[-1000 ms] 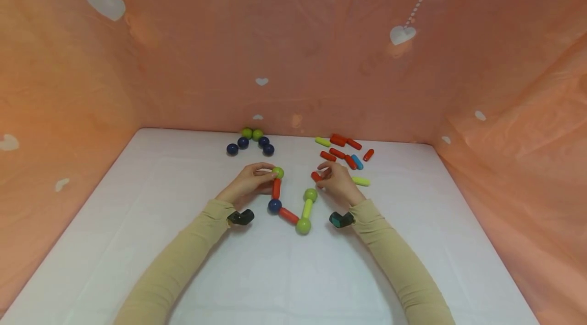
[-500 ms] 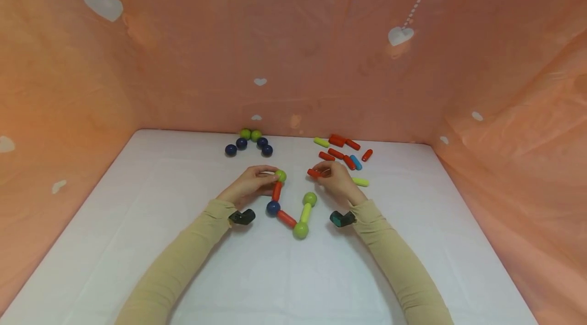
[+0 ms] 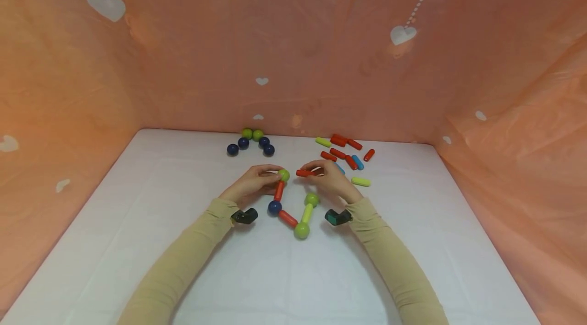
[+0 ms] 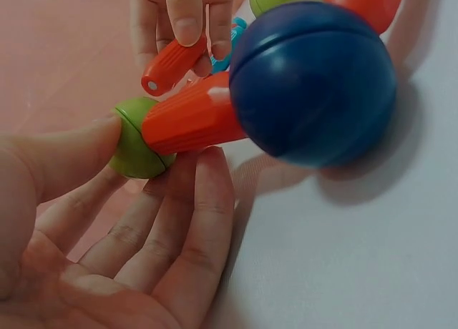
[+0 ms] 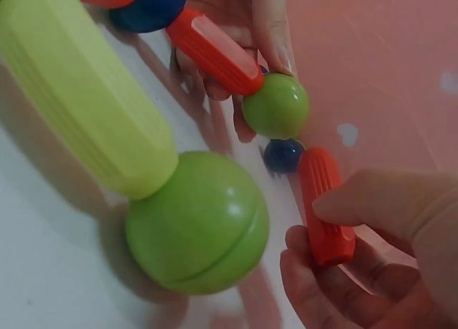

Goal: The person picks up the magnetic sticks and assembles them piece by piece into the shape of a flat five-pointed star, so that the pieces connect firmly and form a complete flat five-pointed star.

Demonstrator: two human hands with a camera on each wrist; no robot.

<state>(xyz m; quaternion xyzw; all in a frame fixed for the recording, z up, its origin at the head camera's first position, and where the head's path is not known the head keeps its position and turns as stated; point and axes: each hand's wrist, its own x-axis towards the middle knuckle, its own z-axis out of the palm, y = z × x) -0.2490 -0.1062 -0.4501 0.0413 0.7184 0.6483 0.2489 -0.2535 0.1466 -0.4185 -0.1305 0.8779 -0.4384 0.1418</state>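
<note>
Creased drape (image 3: pixel 293 50); hands (image 3: pixel 251 181) (image 3: pixel 333 181) pinch ball (image 5: pixel 277 105), ridged rod (image 5: pixel 319 172).

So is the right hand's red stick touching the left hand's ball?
No, a gap separates the red stick from the green ball.

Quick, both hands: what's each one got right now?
Left hand: holding the chain's end green ball between thumb and fingers.
Right hand: holding a loose red stick between thumb and fingers.

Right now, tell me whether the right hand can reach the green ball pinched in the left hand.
Probably yes: the right hand holds a red rod whose end points toward that green ball, and nothing visible blocks the gap.
</note>
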